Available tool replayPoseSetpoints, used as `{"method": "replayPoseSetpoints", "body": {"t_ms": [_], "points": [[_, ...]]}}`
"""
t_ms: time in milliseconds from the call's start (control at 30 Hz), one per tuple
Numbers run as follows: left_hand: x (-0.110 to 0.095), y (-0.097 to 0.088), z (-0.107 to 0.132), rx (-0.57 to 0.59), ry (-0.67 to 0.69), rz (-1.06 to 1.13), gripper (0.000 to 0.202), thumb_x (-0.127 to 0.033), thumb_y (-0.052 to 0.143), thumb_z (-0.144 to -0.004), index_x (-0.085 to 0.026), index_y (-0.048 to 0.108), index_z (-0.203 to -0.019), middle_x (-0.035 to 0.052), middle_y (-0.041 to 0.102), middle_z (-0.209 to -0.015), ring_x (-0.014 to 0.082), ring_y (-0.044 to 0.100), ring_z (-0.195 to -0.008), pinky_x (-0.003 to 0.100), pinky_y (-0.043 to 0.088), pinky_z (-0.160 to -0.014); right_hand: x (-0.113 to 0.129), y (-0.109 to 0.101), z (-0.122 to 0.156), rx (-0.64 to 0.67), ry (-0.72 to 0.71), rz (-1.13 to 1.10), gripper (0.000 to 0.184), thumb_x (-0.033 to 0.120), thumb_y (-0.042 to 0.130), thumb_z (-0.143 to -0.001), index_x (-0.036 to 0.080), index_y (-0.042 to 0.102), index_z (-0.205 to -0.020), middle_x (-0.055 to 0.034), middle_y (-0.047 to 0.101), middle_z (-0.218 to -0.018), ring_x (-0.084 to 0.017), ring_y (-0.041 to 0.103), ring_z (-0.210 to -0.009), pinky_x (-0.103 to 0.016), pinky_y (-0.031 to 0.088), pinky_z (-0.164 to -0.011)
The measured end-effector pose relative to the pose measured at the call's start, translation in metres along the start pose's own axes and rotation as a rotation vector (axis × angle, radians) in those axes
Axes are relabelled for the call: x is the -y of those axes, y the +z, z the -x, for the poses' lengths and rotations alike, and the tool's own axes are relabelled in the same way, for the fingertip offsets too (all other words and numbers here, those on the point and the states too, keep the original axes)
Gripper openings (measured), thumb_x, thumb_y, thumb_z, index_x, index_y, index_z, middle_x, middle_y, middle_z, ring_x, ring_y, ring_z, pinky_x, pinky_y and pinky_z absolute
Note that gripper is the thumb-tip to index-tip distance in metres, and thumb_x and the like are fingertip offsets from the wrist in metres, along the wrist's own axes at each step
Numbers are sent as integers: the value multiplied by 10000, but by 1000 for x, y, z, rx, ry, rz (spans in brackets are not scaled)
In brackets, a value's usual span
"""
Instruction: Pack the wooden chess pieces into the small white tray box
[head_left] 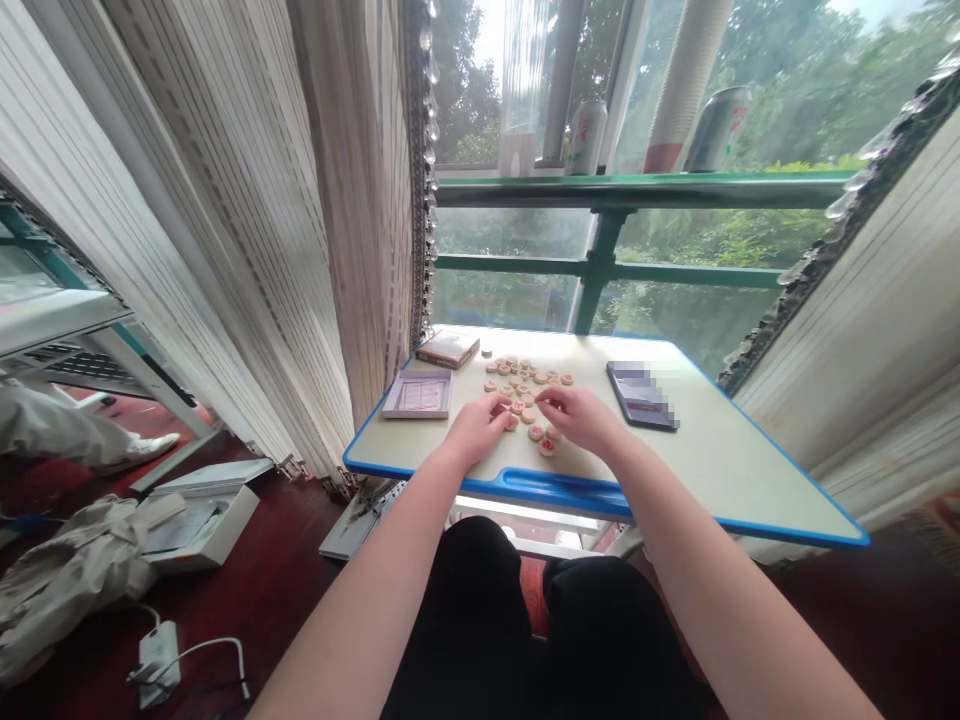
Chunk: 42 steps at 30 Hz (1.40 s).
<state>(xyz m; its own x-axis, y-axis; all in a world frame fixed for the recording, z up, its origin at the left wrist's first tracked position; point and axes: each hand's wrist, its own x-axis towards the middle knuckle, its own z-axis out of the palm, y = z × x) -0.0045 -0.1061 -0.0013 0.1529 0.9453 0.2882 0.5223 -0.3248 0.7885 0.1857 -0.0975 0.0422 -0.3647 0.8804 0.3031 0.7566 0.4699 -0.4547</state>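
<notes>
Round wooden Chinese chess pieces (540, 379) lie loosely scattered on the pale table top, several showing red characters. My left hand (481, 428) rests at the left edge of the pile, its fingers bent and slightly apart beside a red-marked piece (517, 407). From the right, my right hand (579, 416) reaches over the pieces with fingers curved and apart; its palm side is hidden. Between the two hands sits a plain-faced piece (528, 415). Closer to me, another red-marked piece (547, 447) lies below my right hand.
The blue-edged table (750, 450) stands against a window. On its left are an open shallow box (417, 395) with a red grid inside and a flat box (448, 348). A phone or tablet (642, 395) lies on the right. Cans (718, 130) stand on the sill.
</notes>
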Motion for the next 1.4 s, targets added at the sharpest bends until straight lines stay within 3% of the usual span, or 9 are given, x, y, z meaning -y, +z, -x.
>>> {"method": "replayPoseSetpoints", "body": {"t_ms": [133,400,633,833,1000,1133,1400], "points": [[0,0,0,-10,38,-69,181,-222,538,-817,-203,700,-895,16,721,-870,170,648,-811,265,494,-773,-2,9,-11,-38,-49,37,212,264,494,-820,199,693,-792,-31,671,-727,-155,571,-682,-250,403,-638],[3,0,-1,-97,98,-160,257,-130,476,-848,-196,708,-936,48,696,-983,183,619,-965,288,471,-903,-18,26,-4,-73,-113,43,227,345,546,-825,229,740,-846,-69,628,-903,-205,566,-900,-314,440,-825],[4,4,-1,-83,99,-242,312,-79,441,-837,-189,720,-919,62,653,-1071,194,591,-1027,319,439,-981,-17,29,-4,-141,-32,99,200,295,555,-805,223,740,-786,-62,656,-887,-225,530,-915,-357,403,-896],[6,5,-2,-106,84,-256,331,-72,424,-835,-159,694,-1006,82,631,-1119,196,584,-1051,331,437,-992,-14,32,-5,-215,80,102,224,343,581,-768,210,751,-824,-68,661,-885,-252,480,-939,-379,384,-891],[5,5,-1,-69,90,-224,298,-75,444,-821,-190,712,-881,53,651,-1057,178,598,-1009,309,451,-963,-17,34,-6,-174,108,105,228,351,578,-770,223,758,-823,-68,653,-883,-247,467,-929,-368,369,-901],[3,4,0,-84,34,-238,225,-136,499,-815,-184,692,-920,73,629,-1063,195,610,-966,334,471,-925,-17,35,-6,-142,104,141,222,375,600,-755,236,759,-825,-67,645,-861,-246,464,-901,-374,364,-895],[2,3,0,-70,11,-264,185,-180,520,-818,-178,676,-917,71,621,-992,188,608,-875,341,476,-884,-18,36,-6,-230,102,39,154,375,650,-723,258,745,-754,-35,668,-895,-250,466,-914,-406,340,-900]]}}
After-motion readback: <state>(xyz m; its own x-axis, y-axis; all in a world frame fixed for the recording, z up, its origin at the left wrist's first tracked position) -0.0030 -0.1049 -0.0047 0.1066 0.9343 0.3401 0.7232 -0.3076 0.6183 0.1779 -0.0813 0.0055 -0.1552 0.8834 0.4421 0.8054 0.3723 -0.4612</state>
